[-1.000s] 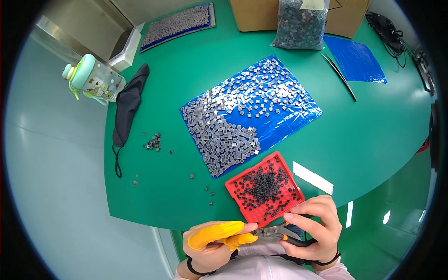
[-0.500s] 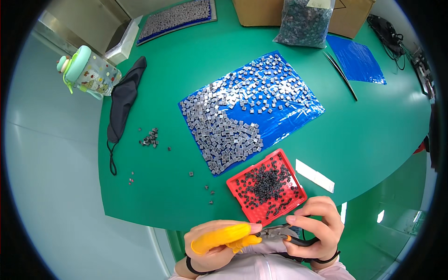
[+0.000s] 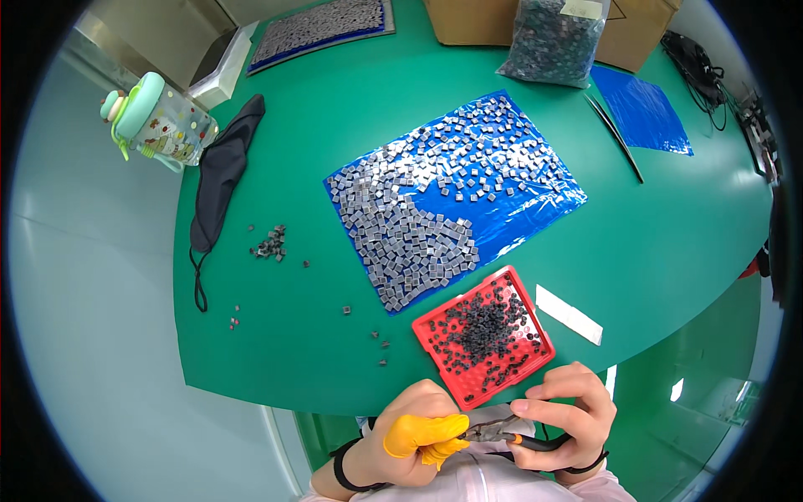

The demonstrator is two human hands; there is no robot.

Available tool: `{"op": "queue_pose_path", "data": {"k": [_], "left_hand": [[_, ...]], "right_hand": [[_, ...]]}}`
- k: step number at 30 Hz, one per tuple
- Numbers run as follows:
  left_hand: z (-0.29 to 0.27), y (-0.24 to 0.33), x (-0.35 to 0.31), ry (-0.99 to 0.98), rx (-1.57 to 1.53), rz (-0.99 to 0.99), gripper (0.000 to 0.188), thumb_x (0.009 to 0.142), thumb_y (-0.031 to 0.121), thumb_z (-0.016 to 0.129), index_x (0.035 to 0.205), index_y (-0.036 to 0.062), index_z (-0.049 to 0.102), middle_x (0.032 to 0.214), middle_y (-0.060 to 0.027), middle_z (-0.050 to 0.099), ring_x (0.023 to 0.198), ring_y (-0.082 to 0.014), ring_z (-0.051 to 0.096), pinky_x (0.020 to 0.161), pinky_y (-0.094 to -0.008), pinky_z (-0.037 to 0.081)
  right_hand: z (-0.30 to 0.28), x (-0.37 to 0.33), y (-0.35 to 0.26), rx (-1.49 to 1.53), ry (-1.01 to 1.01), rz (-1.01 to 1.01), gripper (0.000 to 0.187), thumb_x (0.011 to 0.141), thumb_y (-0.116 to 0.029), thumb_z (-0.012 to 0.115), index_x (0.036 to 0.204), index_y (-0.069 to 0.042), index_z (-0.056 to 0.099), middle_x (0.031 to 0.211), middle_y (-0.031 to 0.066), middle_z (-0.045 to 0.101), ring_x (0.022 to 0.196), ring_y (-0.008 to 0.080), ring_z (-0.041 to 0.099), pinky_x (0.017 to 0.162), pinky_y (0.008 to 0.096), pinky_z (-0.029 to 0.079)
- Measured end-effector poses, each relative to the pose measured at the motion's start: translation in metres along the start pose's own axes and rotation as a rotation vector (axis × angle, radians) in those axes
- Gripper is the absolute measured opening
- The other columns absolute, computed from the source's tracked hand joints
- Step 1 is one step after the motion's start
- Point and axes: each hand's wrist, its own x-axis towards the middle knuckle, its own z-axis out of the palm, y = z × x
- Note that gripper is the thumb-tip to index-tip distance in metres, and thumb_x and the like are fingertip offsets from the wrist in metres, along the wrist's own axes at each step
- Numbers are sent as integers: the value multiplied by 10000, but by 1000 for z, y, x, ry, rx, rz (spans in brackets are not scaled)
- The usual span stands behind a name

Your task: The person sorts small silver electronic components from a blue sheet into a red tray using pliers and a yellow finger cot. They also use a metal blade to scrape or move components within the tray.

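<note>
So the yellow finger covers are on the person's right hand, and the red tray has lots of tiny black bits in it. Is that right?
Not quite: the head view shows the yellow finger covers on the left hand, not the right. The red tray does have lots of tiny black bits in it.

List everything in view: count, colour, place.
Pliers: one, black-orange, front
Tray: one, red, front
Bits: many, black, in tray
Sheet: one, blue, centre
Cubes: many, silver, on sheet
Bare sheet: one, blue, upper right
Tweezers: one, dark, right
Strip: one, white, beside tray
Loose bits: several, dark, left
Specks: several, pink, left
Cloth: one, black, left
Bottle: one, mint, left
Box: one, white, upper left
Board: one, grey, upper left
Bag: one, clear, top
Cardboard: some, brown, top
Cables: some, black, right
Table: one, green, centre
Left hand: one, yellow finger covers, front
Right hand: one, black wristband, front
</note>
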Motion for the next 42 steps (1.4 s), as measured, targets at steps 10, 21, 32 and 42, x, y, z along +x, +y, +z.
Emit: {"op": "queue_pose_path", "data": {"k": [10,21,32,42], "left_hand": [[-1,-5,-5,-97,-29,11,233,694,-60,658,910,1,593,823,-88,538,719,-287,499,638,-355,397],[1,-7,-10,12,179,159,93,777,61,612,808,-24,591,648,-102,501,588,-284,461,564,-381,354],[22,-35,-27,151,-350,121,144,924,107,477,992,-2,540,648,-73,516,551,-206,438,561,-355,362],[4,-8,-14,-23,-563,-326,162,879,44,600,1025,-2,545,854,-110,577,704,-181,532,642,-307,438]], "right_hand": [[0,-3,-4,19,9,30,422,469,-185,784,877,-93,728,863,59,571,670,183,558,568,313,439],[-4,1,1,144,-60,-14,406,526,-182,813,914,-92,735,914,65,600,677,192,576,572,302,451],[-7,5,-1,17,-52,-94,376,568,-259,820,913,-129,745,903,43,580,671,173,561,529,285,395],[-5,1,0,-102,26,-108,390,536,-294,815,882,-134,732,872,25,559,659,166,529,551,283,363]]}}
